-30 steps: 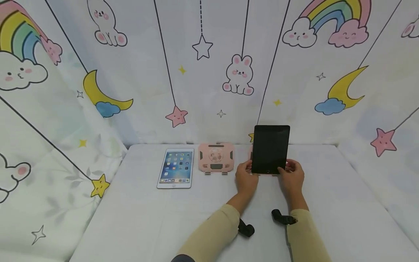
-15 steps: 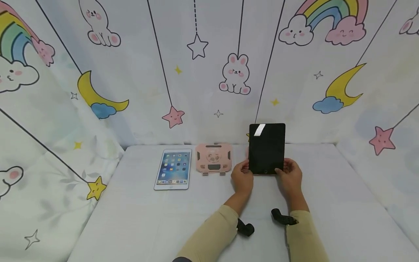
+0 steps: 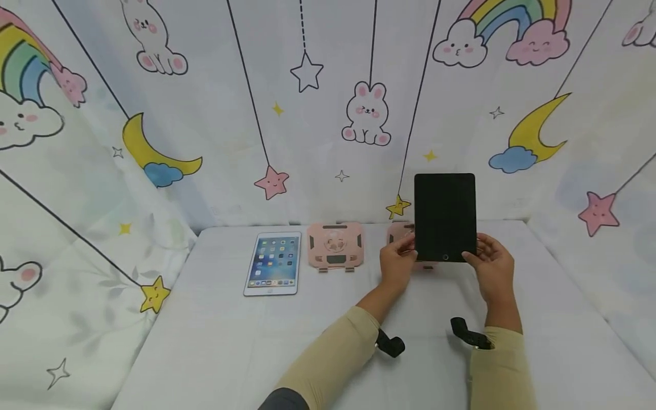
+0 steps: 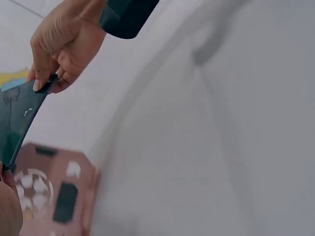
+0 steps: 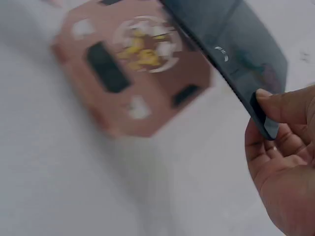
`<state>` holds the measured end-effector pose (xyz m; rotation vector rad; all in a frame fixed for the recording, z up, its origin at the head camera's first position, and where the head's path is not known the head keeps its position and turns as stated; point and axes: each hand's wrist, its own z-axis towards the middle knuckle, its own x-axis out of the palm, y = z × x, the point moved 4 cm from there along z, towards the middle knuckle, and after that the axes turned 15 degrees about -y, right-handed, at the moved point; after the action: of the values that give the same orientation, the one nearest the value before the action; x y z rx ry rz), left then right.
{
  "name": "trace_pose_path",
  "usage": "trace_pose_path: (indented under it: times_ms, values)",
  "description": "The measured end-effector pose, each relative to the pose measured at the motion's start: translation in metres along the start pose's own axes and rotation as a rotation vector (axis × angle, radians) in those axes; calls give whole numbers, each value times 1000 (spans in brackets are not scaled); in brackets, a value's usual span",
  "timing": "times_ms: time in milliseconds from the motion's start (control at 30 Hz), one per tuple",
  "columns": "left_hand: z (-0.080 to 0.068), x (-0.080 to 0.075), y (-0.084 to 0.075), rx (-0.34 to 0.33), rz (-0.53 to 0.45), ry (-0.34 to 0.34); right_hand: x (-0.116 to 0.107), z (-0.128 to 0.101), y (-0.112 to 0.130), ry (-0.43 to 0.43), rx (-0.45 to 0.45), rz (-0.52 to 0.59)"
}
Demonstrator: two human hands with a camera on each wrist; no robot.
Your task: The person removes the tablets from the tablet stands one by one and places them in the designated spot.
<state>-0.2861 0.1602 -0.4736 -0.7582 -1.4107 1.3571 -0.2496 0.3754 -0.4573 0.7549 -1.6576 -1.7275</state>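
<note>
Dark tablet (image 3: pixel 445 217), upright, lifted above far right of table (image 3: pixel 230 341); lower corners pinched by left hand (image 3: pixel 397 263) and right hand (image 3: pixel 493 267). Pink stand (image 3: pixel 401 234) behind; second pink stand (image 3: pixel 335 245), lit tablet (image 3: pixel 274 262) flat, left.

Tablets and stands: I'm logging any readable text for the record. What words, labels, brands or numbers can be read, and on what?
None can be read.
Lit tablet: app icons, any labels too small to read.
Dark tablet held by the left hand and right hand: screen off, only a round home-button mark.
Pink stand: a blurred cartoon picture, no legible lettering.
</note>
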Motion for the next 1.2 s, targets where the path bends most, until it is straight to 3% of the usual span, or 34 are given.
trace_pose_path:
  times_ms: [100,267,467,567,700,867,1200]
  values:
    - [-8,19,-11,-32,-4,46,-20,1,17,-60,83,104]
    - [-27,45,-18,-55,26,158,-56,1,24,-159,213,129]
    - [-52,61,-9,-52,135,321,-88,1,15,-178,403,429]
    - [-65,64,4,-58,174,368,-96,3,9,-193,461,437]
    - [-80,64,23,-98,204,339,-101,8,-4,-230,520,352]
    - [-85,62,39,-81,239,289,-100,13,-22,-266,556,200]
    - [-86,63,50,-106,303,244,-96,21,-38,-279,538,100]
